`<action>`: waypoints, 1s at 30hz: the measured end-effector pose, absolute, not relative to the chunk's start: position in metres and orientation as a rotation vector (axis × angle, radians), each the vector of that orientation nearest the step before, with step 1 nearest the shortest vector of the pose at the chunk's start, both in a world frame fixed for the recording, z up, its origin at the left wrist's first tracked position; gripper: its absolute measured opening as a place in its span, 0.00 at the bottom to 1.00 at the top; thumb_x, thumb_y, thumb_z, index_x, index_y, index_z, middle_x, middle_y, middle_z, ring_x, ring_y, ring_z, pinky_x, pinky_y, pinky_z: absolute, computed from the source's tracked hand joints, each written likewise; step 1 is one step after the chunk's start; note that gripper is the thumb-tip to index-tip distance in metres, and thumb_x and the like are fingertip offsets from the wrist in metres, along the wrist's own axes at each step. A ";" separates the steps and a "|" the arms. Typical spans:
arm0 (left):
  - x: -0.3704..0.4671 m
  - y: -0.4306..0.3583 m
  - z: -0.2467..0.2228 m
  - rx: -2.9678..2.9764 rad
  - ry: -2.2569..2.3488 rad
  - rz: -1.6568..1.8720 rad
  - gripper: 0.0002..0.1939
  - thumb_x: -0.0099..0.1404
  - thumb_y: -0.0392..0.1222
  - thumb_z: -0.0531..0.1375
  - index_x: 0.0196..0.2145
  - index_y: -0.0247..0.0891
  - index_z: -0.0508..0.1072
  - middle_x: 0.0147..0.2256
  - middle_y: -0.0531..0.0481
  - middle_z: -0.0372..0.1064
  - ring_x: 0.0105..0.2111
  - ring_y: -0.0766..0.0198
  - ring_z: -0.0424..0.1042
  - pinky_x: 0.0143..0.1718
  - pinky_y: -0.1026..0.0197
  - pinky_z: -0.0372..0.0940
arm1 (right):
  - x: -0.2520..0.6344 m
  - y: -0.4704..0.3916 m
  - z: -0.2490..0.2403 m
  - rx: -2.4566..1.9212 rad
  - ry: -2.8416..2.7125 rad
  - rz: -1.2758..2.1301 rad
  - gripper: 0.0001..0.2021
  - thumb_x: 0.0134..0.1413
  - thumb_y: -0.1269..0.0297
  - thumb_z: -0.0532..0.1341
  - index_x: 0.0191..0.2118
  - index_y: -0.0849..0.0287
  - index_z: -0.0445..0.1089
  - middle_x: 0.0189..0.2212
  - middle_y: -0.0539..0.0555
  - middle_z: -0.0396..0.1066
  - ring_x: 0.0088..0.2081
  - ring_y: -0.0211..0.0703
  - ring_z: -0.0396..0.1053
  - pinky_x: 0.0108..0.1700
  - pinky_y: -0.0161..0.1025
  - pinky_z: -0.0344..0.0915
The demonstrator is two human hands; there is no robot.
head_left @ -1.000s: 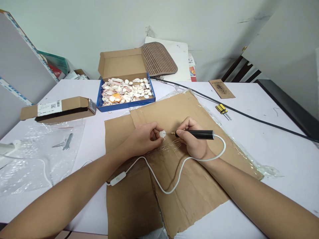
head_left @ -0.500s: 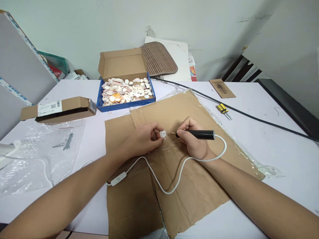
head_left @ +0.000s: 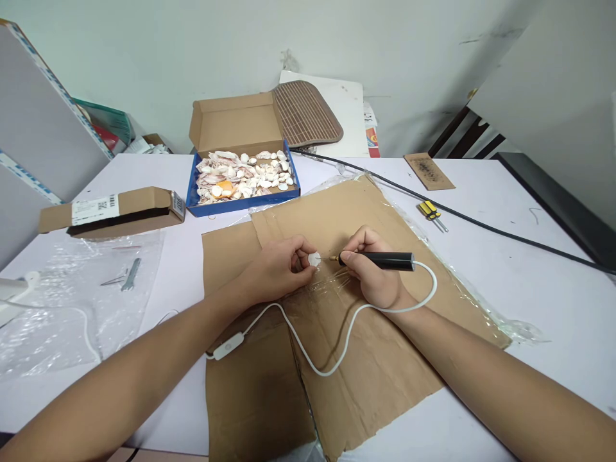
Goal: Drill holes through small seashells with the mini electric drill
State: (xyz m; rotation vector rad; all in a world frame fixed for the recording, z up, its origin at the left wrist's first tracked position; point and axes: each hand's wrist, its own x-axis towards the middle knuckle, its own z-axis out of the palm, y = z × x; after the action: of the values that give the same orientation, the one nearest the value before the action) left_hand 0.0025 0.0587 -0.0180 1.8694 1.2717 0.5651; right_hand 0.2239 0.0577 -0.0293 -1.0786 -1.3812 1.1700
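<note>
Between thumb and fingers, my left hand (head_left: 283, 268) pinches a small white shell (head_left: 314, 259) above the cardboard sheet (head_left: 356, 359). My right hand (head_left: 373, 273) grips a black pen-shaped rotary tool (head_left: 389, 260) like a pencil. The thin bit at its brass tip points left and reaches the shell's face; whether it has gone into the shell is too small to tell. From the tool's rear end a white cord (head_left: 344, 346) loops over the cardboard to an inline switch (head_left: 229, 346) near my left forearm.
Behind my left hand stands an open blue box (head_left: 245, 204) of shells. A long brown carton (head_left: 129, 224), plastic wrap (head_left: 43, 333) and a small wrench (head_left: 131, 274) lie left. Right are yellow-handled tools (head_left: 430, 210), a black rod (head_left: 471, 219) and a cardboard piece (head_left: 429, 171).
</note>
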 end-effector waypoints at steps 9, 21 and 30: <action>0.003 0.058 -0.018 1.858 1.285 0.543 0.14 0.65 0.47 0.65 0.47 0.41 0.76 0.30 0.56 0.73 0.29 0.62 0.71 0.34 0.59 0.68 | 0.223 0.056 -0.025 -1.096 -1.389 1.178 0.10 0.51 0.60 0.68 0.28 0.51 0.66 0.20 0.44 0.61 0.24 0.38 0.57 0.27 0.40 0.51; 0.002 0.058 -0.017 1.851 1.289 0.540 0.14 0.66 0.47 0.65 0.47 0.41 0.75 0.30 0.56 0.73 0.29 0.62 0.71 0.34 0.59 0.68 | 0.223 0.056 -0.026 -1.090 -1.400 1.192 0.10 0.51 0.60 0.68 0.28 0.51 0.65 0.19 0.43 0.60 0.23 0.38 0.55 0.28 0.41 0.51; 0.003 0.057 -0.020 1.860 1.301 0.547 0.13 0.65 0.47 0.65 0.46 0.41 0.76 0.28 0.57 0.73 0.28 0.64 0.71 0.33 0.60 0.67 | 0.224 0.057 -0.029 -1.093 -1.358 1.201 0.11 0.51 0.60 0.69 0.28 0.51 0.65 0.20 0.44 0.60 0.24 0.39 0.56 0.28 0.40 0.51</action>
State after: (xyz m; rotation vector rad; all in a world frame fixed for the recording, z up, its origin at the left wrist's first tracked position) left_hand 0.0031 0.0570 -0.0197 1.8596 1.3012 0.5467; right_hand 0.2239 0.0566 -0.0295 -1.0932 -1.3583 1.2008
